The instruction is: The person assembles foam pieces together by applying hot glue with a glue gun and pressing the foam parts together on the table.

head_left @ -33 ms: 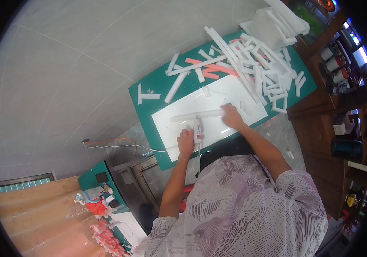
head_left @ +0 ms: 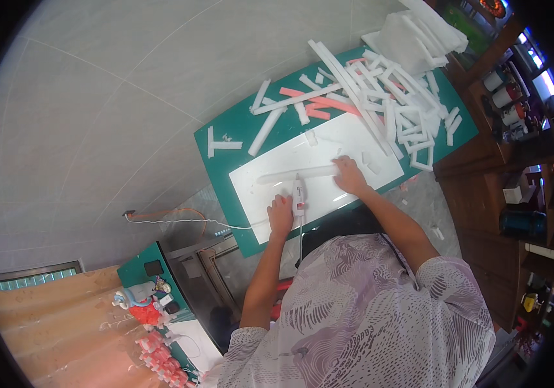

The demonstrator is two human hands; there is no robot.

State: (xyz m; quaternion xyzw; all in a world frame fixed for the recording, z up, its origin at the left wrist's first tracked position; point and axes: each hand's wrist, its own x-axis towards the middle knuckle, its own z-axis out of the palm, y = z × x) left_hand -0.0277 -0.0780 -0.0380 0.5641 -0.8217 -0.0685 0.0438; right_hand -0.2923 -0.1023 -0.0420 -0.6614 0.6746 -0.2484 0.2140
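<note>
A white strip of foam point(head_left: 303, 173) lies crosswise on a white board point(head_left: 244, 194). My left hand point(head_left: 281, 213) is closed at the side of a white glue gun point(head_left: 299, 196), its grip mostly hidden by my fingers. The gun's nozzle points away from me and meets the near edge of the strip, or comes very close to it. At the strip's right end, my right hand point(head_left: 350, 176) has its fingers closed on the foam and rests on the board. Small white foam scraps point(head_left: 367, 158) lie just beyond and beside that hand.
Rectangular white foam frames point(head_left: 412, 132) and loose strips crowd the far right of the green table point(head_left: 225, 171), with pink strips point(head_left: 319, 102) among them. A T-shaped foam piece point(head_left: 223, 145) lies at the left. White foam sheets point(head_left: 412, 39) stand at the far corner. A cable point(head_left: 225, 226) runs leftward.
</note>
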